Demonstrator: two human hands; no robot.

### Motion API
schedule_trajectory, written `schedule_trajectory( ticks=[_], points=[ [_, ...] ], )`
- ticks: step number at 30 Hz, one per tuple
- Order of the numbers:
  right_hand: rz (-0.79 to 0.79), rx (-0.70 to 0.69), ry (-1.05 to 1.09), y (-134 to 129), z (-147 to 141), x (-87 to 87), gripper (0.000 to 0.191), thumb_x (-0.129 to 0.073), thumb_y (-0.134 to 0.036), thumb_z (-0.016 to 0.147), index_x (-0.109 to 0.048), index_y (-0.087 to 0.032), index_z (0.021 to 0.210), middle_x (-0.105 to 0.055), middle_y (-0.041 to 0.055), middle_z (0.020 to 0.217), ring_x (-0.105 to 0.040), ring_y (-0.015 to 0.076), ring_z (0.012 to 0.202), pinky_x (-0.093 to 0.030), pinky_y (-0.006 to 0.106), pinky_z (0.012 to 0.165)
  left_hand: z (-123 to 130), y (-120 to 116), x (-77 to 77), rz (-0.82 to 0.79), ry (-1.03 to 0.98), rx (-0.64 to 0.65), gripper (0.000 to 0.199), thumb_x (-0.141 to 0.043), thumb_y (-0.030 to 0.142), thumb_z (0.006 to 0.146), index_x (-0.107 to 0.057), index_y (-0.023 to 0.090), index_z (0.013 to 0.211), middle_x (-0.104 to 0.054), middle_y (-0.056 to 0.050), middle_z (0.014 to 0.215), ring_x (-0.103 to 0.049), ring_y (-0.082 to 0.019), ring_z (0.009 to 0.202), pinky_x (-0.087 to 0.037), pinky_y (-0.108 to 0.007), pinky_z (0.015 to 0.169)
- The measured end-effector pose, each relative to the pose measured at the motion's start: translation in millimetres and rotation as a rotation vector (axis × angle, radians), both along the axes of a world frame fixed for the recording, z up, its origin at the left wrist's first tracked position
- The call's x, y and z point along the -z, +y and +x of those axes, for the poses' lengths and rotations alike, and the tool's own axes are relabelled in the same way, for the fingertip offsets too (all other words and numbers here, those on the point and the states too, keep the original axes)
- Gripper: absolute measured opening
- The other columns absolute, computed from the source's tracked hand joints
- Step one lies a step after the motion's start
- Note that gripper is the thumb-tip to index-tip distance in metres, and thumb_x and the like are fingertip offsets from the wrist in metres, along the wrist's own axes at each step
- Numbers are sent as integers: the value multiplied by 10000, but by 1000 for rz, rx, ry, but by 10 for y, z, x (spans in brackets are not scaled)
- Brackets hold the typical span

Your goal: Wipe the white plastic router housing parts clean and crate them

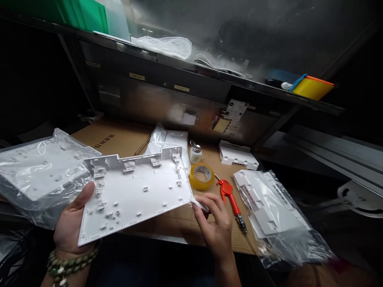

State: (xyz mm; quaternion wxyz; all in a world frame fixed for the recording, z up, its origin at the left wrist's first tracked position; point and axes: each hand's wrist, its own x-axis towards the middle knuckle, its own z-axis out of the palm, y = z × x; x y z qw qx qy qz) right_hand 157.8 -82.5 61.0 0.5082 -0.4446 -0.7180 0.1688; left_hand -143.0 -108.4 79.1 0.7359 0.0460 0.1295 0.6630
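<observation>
left hand (72, 225) grips panel (136, 195) edge, tilting ribs up for view | right hand (215, 223) pinches white scrap (200, 204) at corner | tape (202, 176) near

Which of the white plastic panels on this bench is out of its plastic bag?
The white panel held between the left hand and right hand. The panels at far left and right are bagged.

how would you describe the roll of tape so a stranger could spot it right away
On the cardboard-covered bench, look just past the right corner of the white plastic panel. The tape roll lies flat there, the only yellow ring, beside the red-handled tool.
</observation>
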Motion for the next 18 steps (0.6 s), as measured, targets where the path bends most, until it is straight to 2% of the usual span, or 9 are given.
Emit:
schedule_trajectory(
  ticks=[4, 7, 9, 12, 15, 18],
  points=[
    [14, 24, -13, -20, 4, 32, 179, -655, -135, 943, -739, -231, 1069, -655, 47, 1007, -651, 121, 787, -556, 212, 624, -9, -29, 32, -35, 4, 7, 577, -373, 572, 1032, -307, 428, 1586, -629, 37, 1445, -354, -303, 1495, -286, -593, 1204],
    [8, -48, -30, -27, 20, 80, 207, -639, -140, 952, -728, -238, 1112, -665, 57, 1042, -673, 133, 832, -570, 220, 650, -30, -33, 42, -37, 9, 15, 595, -331, 592, 1029, -286, 417, 1597, -644, 33, 1428, -378, -304, 1483, -305, -590, 1199],
    [-21, -67, -83, 12, 42, 127, 186, -629, -163, 961, -736, -228, 1098, -680, 59, 1043, -680, 127, 786, -568, 222, 636, -50, -34, 46, -29, 20, 32, 609, -331, 617, 1015, -280, 437, 1594, -657, 46, 1408, -401, -304, 1471, -329, -577, 1195],
    [-56, 5, -110, 126, 105, 143, 129, -646, -221, 964, -757, -216, 1028, -695, 51, 993, -685, 126, 758, -563, 219, 629, -96, -51, 62, -29, 31, 66, 629, -380, 614, 995, -253, 469, 1594, -663, 75, 1387, -425, -306, 1453, -360, -559, 1193],
    [-56, 76, -14, 223, 125, 11, 126, -663, -273, 966, -766, -224, 1019, -687, 60, 993, -682, 154, 837, -561, 237, 644, -176, -104, 141, -61, 32, 98, 658, -430, 524, 984, -197, 486, 1598, -656, 101, 1373, -433, -309, 1439, -378, -565, 1194],
    [-10, 104, 98, 273, 31, -190, 131, -669, -288, 970, -768, -242, 1042, -680, 61, 1007, -650, 154, 828, -546, 247, 623, -273, -183, 290, -111, 58, 156, 748, -461, 325, 947, -120, 516, 1585, -633, 136, 1365, -445, -298, 1419, -384, -564, 1201]
  ],
)
